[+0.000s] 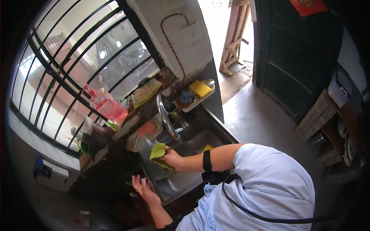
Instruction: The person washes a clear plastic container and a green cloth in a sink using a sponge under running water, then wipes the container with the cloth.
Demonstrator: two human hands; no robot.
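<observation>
My right hand [172,159] grips a yellow-green cloth [158,150] above the left part of a stainless steel sink [170,186]. A shiny flat piece [151,141] shows just behind the cloth; I cannot tell what it is. My left hand [146,191] is raised by the sink's near left corner, fingers apart and holding nothing. The chrome faucet [165,117] arches over the sink's back edge, beyond my right hand. Something yellow [207,148] in the sink is partly hidden by my right forearm.
Left of the faucet, a pale tray [133,143] carries a pink block [146,128]. Another tray [194,104] holds a yellow sponge [200,89]. A pump bottle of red liquid [111,108], a plastic packet [146,92] and a green cup [84,146] stand along the barred window's sill.
</observation>
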